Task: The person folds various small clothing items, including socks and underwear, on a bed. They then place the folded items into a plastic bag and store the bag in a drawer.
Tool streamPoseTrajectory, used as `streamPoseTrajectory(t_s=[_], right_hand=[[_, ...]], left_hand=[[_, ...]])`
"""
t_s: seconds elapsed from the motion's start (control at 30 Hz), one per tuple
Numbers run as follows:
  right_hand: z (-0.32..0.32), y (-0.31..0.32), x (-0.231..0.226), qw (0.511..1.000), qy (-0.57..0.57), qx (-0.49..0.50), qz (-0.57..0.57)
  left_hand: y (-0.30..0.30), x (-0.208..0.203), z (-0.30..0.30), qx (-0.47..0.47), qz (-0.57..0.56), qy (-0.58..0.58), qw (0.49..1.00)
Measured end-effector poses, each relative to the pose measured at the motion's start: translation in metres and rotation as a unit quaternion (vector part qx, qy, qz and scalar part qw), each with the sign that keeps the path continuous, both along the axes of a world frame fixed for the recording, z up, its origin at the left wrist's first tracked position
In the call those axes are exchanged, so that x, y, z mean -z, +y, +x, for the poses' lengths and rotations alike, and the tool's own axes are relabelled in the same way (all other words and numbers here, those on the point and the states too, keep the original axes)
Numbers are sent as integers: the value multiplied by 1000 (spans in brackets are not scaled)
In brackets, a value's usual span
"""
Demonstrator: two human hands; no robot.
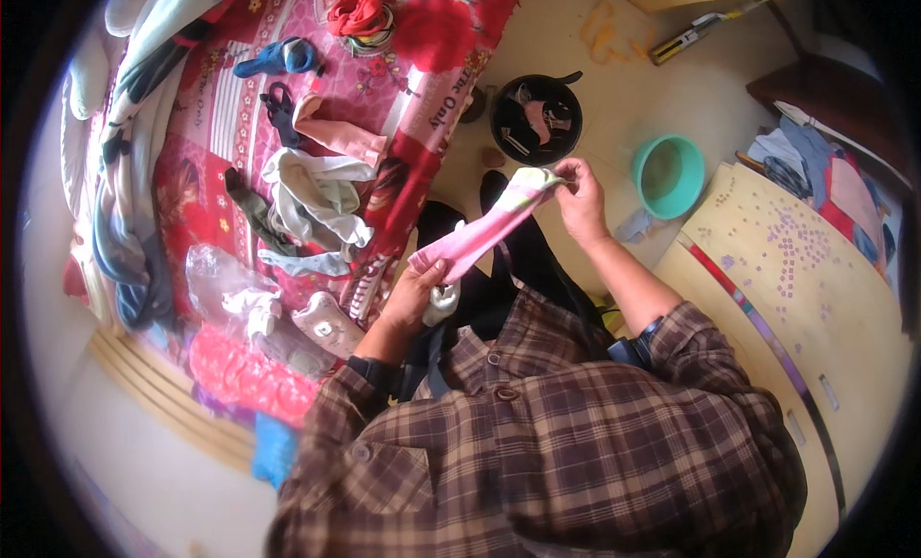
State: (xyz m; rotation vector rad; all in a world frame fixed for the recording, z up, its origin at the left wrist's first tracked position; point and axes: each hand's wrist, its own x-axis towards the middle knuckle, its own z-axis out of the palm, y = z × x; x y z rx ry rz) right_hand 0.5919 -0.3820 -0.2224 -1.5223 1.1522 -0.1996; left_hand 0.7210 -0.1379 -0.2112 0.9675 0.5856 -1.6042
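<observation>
A long pink sock (480, 234) with a pale green and white end is stretched out in front of me above my lap. My left hand (414, 291) pinches its pink end on the near left. At the far right, my right hand (579, 201) is closed on the pale green end. A small white cloth piece (441, 305) hangs beside my left hand; whether that hand holds it I cannot tell. To the left, a pink sock (336, 136), a balled blue sock (278, 57) and a heap of white and grey clothes (312, 195) lie on the red patterned bedsheet (206, 150).
A black round container (501, 147) with socks inside stands on the floor ahead. Right of it is a teal basin (695, 174). A pale cabinet (758, 261) stands at the right, with folded clothes (825, 179) behind it. A rolled red bundle (360, 17) lies on the bed's far part.
</observation>
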Motion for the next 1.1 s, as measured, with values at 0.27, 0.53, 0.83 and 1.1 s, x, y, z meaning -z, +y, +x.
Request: streamPoseTrajectory(t_s=[0.27, 0.53, 0.83, 1.1], right_hand=[[-31, -18, 13, 984, 127, -116, -44], [-65, -26, 48, 983, 161, 74, 43], [-79, -13, 63, 935, 333, -112, 51], [-31, 38, 47, 908, 262, -309, 106]], left_hand=[[-3, -5, 0, 29, 8, -10, 1000], [-3, -7, 11, 61, -5, -26, 998], [15, -12, 12, 122, 22, -54, 991], [55, -14, 6, 257, -25, -72, 963]])
